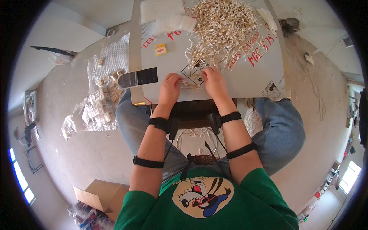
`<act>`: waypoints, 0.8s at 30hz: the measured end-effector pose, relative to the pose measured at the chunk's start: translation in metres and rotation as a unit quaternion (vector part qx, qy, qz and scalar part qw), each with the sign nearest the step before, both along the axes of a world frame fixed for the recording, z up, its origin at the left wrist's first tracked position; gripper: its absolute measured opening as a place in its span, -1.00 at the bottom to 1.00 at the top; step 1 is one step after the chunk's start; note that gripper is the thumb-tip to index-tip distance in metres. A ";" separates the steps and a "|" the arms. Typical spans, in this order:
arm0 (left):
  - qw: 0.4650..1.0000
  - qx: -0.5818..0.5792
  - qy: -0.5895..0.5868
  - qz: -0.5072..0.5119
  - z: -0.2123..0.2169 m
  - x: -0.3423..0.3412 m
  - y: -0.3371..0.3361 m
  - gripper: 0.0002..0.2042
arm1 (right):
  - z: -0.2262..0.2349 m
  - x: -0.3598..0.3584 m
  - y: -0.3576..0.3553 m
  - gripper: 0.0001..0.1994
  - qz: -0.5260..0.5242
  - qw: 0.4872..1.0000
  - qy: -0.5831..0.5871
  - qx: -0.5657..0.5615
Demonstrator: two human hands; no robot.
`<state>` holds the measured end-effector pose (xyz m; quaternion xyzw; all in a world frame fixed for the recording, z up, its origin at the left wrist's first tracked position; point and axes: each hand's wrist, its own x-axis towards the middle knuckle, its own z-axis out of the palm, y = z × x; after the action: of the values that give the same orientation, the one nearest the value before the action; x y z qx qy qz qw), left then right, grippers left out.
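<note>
A big loose pile of cotton swabs (226,28) covers the far middle and right of the metal-topped table (245,86). Near the front edge, my left hand (169,90) has its thumb and fingers pinched together at the left ends of a few cotton swabs (190,85). My right hand (215,82) is right of these, by the near edge of the pile. Its fingertips are pressed together; what they hold, if anything, is too small to make out. A small yellow box (160,49) lies left of the pile.
White translucent bags (163,15) lie at the table's far left. A dark strap-like piece (138,78) crosses its left edge. On the floor to the left, several small packs (100,105) rest on bubble wrap (94,65). An open cardboard box (103,193) stands behind at lower left.
</note>
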<state>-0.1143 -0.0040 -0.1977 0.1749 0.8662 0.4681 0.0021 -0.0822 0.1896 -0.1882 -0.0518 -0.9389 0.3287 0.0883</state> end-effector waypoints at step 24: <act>0.995 0.063 -0.023 0.071 -0.012 0.012 0.007 -0.73 | 0.005 0.004 0.000 -0.92 0.072 0.996 -0.035 0.026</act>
<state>-0.1027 0.0033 -0.2099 0.1016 0.8448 0.5248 -0.0222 -0.0779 0.1892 -0.1829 0.0069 -0.9509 0.3075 0.0332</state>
